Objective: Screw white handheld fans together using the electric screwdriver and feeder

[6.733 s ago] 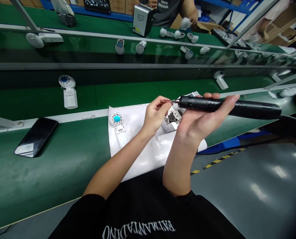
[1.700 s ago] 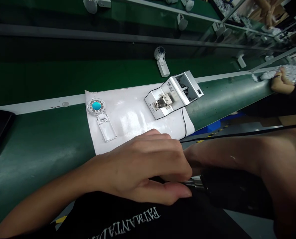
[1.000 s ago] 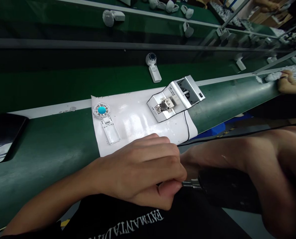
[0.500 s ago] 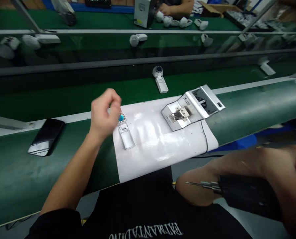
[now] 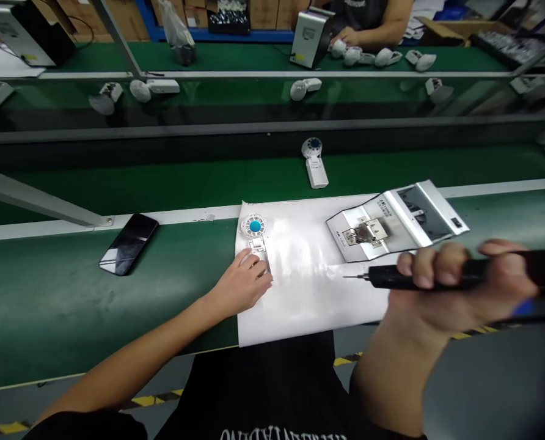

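Note:
My left hand [image 5: 244, 286] has its fingers closed on the handle of a white handheld fan [image 5: 255, 227], whose round head with a blue centre lies on the white sheet [image 5: 300, 311]. Part of the handle is hidden beneath my fingers. Wrapped in my right hand [image 5: 460, 278] is a black electric screwdriver [image 5: 387, 277], its thin bit pointing left above the sheet's right part. Behind it, a silver screw feeder [image 5: 368, 229] sits at the right of the sheet.
A black phone [image 5: 129, 244] lies on the green bench at left. Beyond the sheet, another white fan [image 5: 316, 164] rests on the green belt. Across the line are more white fans [image 5: 387, 57], metal posts and a person's hand.
My left hand has come down onto the fan's handle. My right hand has raised the screwdriver from low at the right to above the sheet. The view has shifted.

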Demonstrator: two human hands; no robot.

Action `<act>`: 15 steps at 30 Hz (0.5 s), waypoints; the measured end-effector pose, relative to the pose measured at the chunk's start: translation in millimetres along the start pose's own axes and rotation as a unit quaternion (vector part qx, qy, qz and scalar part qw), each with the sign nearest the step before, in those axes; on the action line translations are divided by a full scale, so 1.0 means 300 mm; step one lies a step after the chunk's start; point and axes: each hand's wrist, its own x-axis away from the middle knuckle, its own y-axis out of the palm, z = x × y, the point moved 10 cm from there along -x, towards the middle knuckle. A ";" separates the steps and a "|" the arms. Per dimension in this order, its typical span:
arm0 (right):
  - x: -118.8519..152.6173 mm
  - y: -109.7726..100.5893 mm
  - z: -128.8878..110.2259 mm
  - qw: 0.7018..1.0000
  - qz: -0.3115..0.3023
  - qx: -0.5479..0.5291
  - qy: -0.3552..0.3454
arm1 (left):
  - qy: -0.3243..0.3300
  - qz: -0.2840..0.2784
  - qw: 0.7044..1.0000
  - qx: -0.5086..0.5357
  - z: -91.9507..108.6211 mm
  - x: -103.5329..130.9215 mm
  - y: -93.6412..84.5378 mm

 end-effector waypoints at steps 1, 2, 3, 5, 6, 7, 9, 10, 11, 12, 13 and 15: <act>-0.014 0.015 0.018 1.000 -0.001 0.025 -0.011 | 0.013 0.005 1.000 0.006 0.006 -0.001 0.004; -0.023 0.021 0.033 0.999 0.010 0.042 -0.021 | 0.027 0.008 0.999 0.015 0.010 -0.006 0.008; -0.027 0.018 0.044 0.998 0.030 0.050 -0.032 | 0.039 0.010 0.999 0.027 0.014 -0.015 0.012; -0.028 0.021 0.032 0.992 0.053 0.067 -0.089 | 0.063 0.008 0.997 0.050 0.024 -0.043 0.027; -0.025 0.031 0.012 0.987 0.051 0.076 -0.135 | 0.076 0.005 0.995 0.060 0.034 -0.060 0.036; -0.020 0.048 -0.016 0.978 0.041 0.085 -0.189 | 0.089 0.000 0.993 0.071 0.046 -0.080 0.045; -0.017 0.093 -0.063 0.956 0.004 0.112 -0.271 | 0.113 -0.007 0.989 0.096 0.073 -0.123 0.060; -0.026 0.117 -0.077 0.948 -0.015 0.128 -0.291 | 0.123 -0.011 0.986 0.111 0.087 -0.145 0.066; -0.042 0.140 -0.082 0.945 -0.036 0.144 -0.292 | 0.130 -0.015 0.983 0.126 0.100 -0.165 0.072; -0.064 0.162 -0.080 0.944 -0.056 0.159 -0.282 | 0.136 -0.018 0.981 0.140 0.111 -0.183 0.077; -0.088 0.179 -0.074 0.946 -0.071 0.169 -0.267 | 0.140 -0.021 0.978 0.151 0.120 -0.197 0.081; -0.123 0.203 -0.061 0.948 -0.085 0.179 -0.250 | 0.143 -0.022 0.976 0.165 0.131 -0.212 0.085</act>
